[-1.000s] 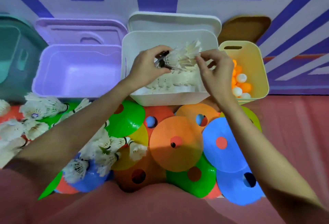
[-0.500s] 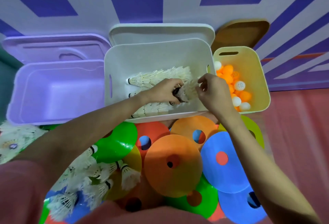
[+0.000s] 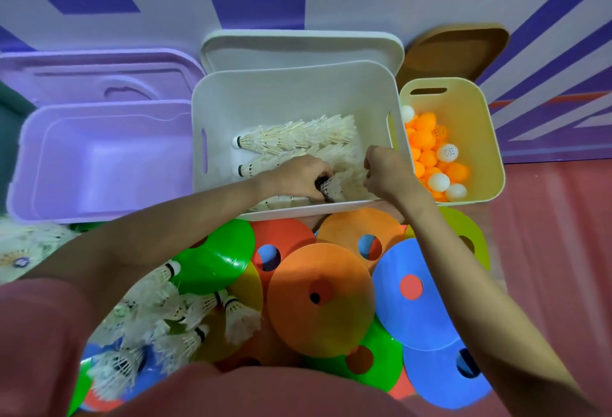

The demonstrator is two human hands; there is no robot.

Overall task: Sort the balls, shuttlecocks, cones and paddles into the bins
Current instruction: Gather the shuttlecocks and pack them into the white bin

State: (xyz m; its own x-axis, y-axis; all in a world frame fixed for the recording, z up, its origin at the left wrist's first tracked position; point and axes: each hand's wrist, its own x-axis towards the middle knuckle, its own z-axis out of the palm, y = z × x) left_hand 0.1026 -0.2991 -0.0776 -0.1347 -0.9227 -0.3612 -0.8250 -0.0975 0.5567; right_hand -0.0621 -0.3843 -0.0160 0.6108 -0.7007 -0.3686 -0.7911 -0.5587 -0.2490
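Both hands are inside the white bin [image 3: 294,85], low near its front wall. My left hand [image 3: 294,178] grips the cork end of a stack of white shuttlecocks [image 3: 332,189] lying on its side. My right hand [image 3: 384,171] is curled at the feather end of that stack; whether it grips the feathers I cannot tell. Two more shuttlecock stacks [image 3: 291,136] lie behind them in the bin. Loose shuttlecocks [image 3: 198,310] lie on the floor at lower left. Flat coloured cones [image 3: 321,297] overlap in front of the bins. Orange and white balls [image 3: 433,158] fill the yellow bin [image 3: 477,125].
A purple bin [image 3: 99,158] with nothing in it stands left of the white bin, its lid leaning behind it. A dark green bin edge [image 3: 10,125] shows at far left. Lids lean on the striped wall behind. Red floor extends to the right.
Both hands went down from above the white bin's rim into it, carrying the shuttlecock stack to the bin's front part. The camera moved closer and tilted.
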